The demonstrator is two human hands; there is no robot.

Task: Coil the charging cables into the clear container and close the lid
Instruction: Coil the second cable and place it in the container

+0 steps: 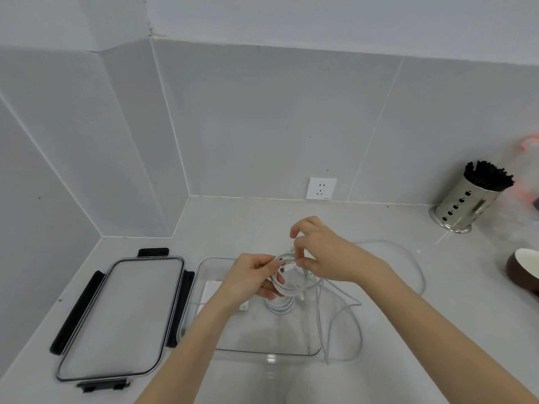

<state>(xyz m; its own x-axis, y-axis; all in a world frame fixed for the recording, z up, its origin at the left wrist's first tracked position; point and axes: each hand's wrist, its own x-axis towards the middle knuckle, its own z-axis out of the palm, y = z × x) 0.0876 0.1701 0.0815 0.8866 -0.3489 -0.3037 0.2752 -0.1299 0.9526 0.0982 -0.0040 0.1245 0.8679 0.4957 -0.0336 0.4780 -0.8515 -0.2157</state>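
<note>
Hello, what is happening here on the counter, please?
A person is winding a white cable into a coil above the clear container. The left hand holds the loops; the right hand pinches the cable near its plug. Another coil already lies inside. The lid lies beside the container, still off.

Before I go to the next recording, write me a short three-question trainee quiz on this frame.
1. True or false: the lid is already clipped onto the clear container.
2. What is the left hand holding? A) a white cable coil B) a bowl C) the lid
3. Fill in: the metal holder with dark sticks stands to the ____ of the wall socket.

Key: 1 false, the lid lies flat beside the container; 2 A; 3 right.
</note>
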